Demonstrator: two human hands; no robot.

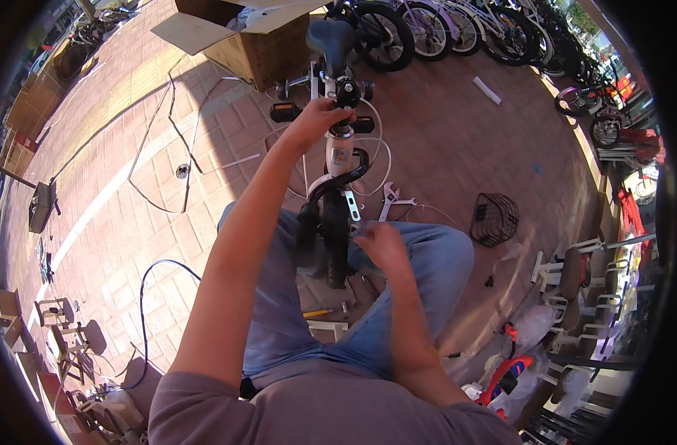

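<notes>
A small white bicycle [339, 157] stands between my knees, its dark saddle [331, 38] at the far end. My left hand [316, 126] is closed round the black stem [347, 95] at the top of the white tube. Below it, a curved black bar [340, 180] crosses toward the black tyre [335, 248], which is nearest me. My right hand [383, 246] is beside this tyre, fingers curled and pinched near a silver slotted piece [352, 205]. What the fingertips hold, if anything, is too small and blurred to tell. Just beyond lies an adjustable wrench [387, 202] on the paving.
A black wire basket [494, 219] sits to the right. A yellow-handled tool [318, 313] lies between my legs. At the back are an open cardboard box [268, 52] and a row of bicycles [435, 30]. A dark hose [143, 311] curves on the left; several small seats [572, 273] stand right.
</notes>
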